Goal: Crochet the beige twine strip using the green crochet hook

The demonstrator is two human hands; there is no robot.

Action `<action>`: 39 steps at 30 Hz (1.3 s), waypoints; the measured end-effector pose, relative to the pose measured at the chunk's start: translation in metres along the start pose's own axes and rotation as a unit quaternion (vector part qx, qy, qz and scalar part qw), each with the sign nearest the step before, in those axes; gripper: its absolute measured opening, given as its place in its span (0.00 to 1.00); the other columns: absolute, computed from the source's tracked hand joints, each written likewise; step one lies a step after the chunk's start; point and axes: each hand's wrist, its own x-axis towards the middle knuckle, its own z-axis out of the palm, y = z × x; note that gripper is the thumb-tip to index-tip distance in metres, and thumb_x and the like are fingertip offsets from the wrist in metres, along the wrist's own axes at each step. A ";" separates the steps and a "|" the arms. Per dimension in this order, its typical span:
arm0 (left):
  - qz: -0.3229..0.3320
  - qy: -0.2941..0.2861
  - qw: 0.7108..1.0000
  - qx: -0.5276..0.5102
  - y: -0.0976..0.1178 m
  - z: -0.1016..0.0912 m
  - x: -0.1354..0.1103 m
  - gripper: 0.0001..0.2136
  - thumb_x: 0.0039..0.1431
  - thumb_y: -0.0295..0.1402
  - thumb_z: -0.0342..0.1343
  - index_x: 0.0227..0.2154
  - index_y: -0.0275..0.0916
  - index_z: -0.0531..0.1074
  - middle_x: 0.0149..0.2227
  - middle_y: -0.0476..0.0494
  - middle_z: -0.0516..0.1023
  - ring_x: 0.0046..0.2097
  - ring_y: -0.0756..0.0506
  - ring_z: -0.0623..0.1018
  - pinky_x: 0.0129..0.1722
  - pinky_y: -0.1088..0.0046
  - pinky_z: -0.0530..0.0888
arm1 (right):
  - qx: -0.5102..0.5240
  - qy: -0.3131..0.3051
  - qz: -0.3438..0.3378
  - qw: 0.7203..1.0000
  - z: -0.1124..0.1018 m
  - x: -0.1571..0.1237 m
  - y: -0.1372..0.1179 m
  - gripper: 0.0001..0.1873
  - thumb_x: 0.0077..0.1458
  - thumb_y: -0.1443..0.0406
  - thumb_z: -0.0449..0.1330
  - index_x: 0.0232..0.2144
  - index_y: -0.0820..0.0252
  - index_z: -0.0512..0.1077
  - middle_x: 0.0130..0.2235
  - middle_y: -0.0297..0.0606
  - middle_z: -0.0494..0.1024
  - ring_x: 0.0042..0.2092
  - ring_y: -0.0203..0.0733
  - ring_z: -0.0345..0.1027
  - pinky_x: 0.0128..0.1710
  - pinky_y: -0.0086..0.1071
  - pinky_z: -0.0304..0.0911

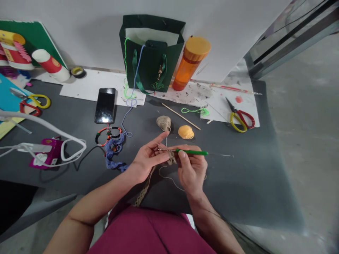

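Observation:
My right hand is closed around a crochet hook with a green handle, its metal tip pointing left. Between the two hands is a beige crocheted piece, which my left hand pinches near the hook tip. My left index finger is raised, and beige yarn passes by it from a small beige yarn ball just beyond. A long crocheted strip hangs from under my left hand towards my lap. Close to the beige ball lies a yellow yarn ball.
Behind stand a dark green paper bag and an orange bottle. A phone, beaded bracelets and blue-purple crochet lie left. Scissors are at the right; white cables and a purple box at the left.

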 end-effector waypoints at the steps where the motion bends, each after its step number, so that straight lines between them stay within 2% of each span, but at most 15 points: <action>1: 0.008 0.005 1.000 0.005 0.000 0.001 -0.001 0.28 0.44 0.28 0.75 0.51 0.44 0.80 0.29 0.54 0.76 0.32 0.54 0.75 0.39 0.76 0.71 | -0.021 -0.005 -0.025 0.999 0.001 -0.001 -0.001 0.03 0.63 0.64 0.62 0.38 0.53 0.77 0.36 0.36 0.85 0.38 0.42 0.81 0.37 0.36 0.77; 4: 0.023 0.023 0.999 0.006 -0.001 0.001 -0.001 0.27 0.45 0.30 0.75 0.51 0.43 0.81 0.30 0.54 0.77 0.32 0.55 0.74 0.37 0.77 0.70 | -0.087 -0.038 -0.121 0.988 0.002 -0.002 -0.006 0.09 0.63 0.70 0.61 0.41 0.51 0.78 0.37 0.35 0.86 0.40 0.41 0.81 0.41 0.36 0.77; 6: 0.024 0.035 0.999 0.003 -0.002 0.001 -0.001 0.29 0.44 0.30 0.75 0.53 0.42 0.80 0.27 0.55 0.76 0.30 0.55 0.73 0.34 0.77 0.69 | -0.143 -0.053 -0.197 0.968 0.002 -0.002 -0.007 0.13 0.61 0.73 0.63 0.43 0.50 0.78 0.39 0.35 0.86 0.40 0.40 0.81 0.41 0.36 0.76; 9: 0.001 0.039 0.999 -0.022 -0.002 0.001 0.000 0.30 0.44 0.29 0.75 0.54 0.41 0.79 0.23 0.58 0.72 0.26 0.56 0.70 0.31 0.78 0.68 | -0.205 -0.029 -0.266 0.941 0.003 -0.001 -0.008 0.16 0.58 0.75 0.65 0.44 0.49 0.79 0.40 0.35 0.86 0.38 0.40 0.80 0.38 0.36 0.76; 11: -0.020 0.034 0.998 -0.044 -0.002 0.001 0.000 0.30 0.44 0.28 0.76 0.53 0.41 0.79 0.21 0.59 0.71 0.25 0.56 0.70 0.30 0.79 0.68 | -0.197 -0.006 -0.248 0.949 0.003 -0.002 -0.008 0.14 0.58 0.74 0.65 0.42 0.49 0.79 0.39 0.35 0.86 0.37 0.40 0.80 0.38 0.37 0.76; 15: -0.028 0.026 0.997 -0.068 -0.003 0.002 0.001 0.28 0.44 0.27 0.75 0.51 0.42 0.80 0.21 0.59 0.71 0.25 0.56 0.71 0.30 0.79 0.70 | -0.148 0.036 -0.141 0.978 0.003 -0.006 -0.008 0.07 0.62 0.69 0.63 0.39 0.52 0.79 0.36 0.36 0.86 0.37 0.43 0.81 0.38 0.39 0.76; 18: -0.021 0.025 0.997 -0.068 -0.003 0.001 0.001 0.28 0.44 0.27 0.75 0.52 0.42 0.79 0.22 0.59 0.72 0.26 0.55 0.72 0.31 0.78 0.70 | -0.122 0.062 -0.080 0.987 0.004 -0.008 -0.007 0.05 0.64 0.67 0.61 0.39 0.54 0.77 0.36 0.36 0.86 0.30 0.38 0.79 0.30 0.34 0.74; 21: -0.015 0.026 0.998 -0.057 -0.002 -0.001 0.002 0.29 0.45 0.27 0.75 0.53 0.42 0.78 0.23 0.58 0.74 0.26 0.55 0.73 0.31 0.78 0.71 | -0.081 0.075 -0.060 0.992 0.003 -0.008 -0.006 0.04 0.65 0.65 0.59 0.40 0.53 0.74 0.34 0.35 0.85 0.24 0.36 0.75 0.23 0.31 0.70; 27: -0.023 0.020 0.998 -0.056 0.000 -0.002 0.002 0.26 0.45 0.27 0.74 0.50 0.42 0.80 0.24 0.57 0.75 0.26 0.55 0.73 0.30 0.78 0.72 | -0.003 0.062 -0.010 0.998 0.002 -0.002 -0.003 0.02 0.68 0.62 0.56 0.40 0.50 0.70 0.30 0.32 0.83 0.24 0.39 0.76 0.21 0.32 0.66; 31: -0.025 0.009 0.998 -0.060 0.001 0.000 0.002 0.24 0.43 0.28 0.76 0.47 0.42 0.82 0.26 0.55 0.77 0.29 0.54 0.76 0.31 0.78 0.72 | 0.071 0.040 0.038 0.996 0.005 0.002 -0.003 0.05 0.68 0.59 0.55 0.38 0.50 0.68 0.27 0.30 0.82 0.21 0.37 0.74 0.18 0.29 0.62; 35: -0.013 0.013 0.999 -0.038 -0.002 0.002 0.000 0.26 0.42 0.28 0.76 0.49 0.44 0.82 0.29 0.53 0.79 0.32 0.53 0.78 0.36 0.77 0.73 | 0.030 0.022 0.032 0.999 0.004 -0.001 -0.003 0.05 0.65 0.60 0.60 0.37 0.54 0.73 0.31 0.34 0.84 0.27 0.37 0.77 0.24 0.29 0.68; 37: -0.003 0.021 0.999 -0.029 -0.003 0.002 -0.001 0.27 0.43 0.28 0.76 0.49 0.44 0.81 0.31 0.53 0.80 0.32 0.54 0.77 0.37 0.77 0.73 | -0.026 0.013 -0.006 1.000 0.003 -0.003 -0.004 0.03 0.65 0.63 0.61 0.38 0.54 0.76 0.35 0.36 0.85 0.32 0.38 0.79 0.28 0.31 0.72; 39: 0.007 0.025 0.999 -0.023 -0.004 0.002 -0.001 0.27 0.43 0.29 0.76 0.50 0.44 0.81 0.31 0.53 0.80 0.31 0.55 0.76 0.36 0.78 0.72 | -0.079 -0.015 -0.082 0.993 0.001 -0.003 -0.006 0.06 0.64 0.67 0.61 0.41 0.53 0.78 0.38 0.37 0.86 0.36 0.41 0.81 0.34 0.35 0.76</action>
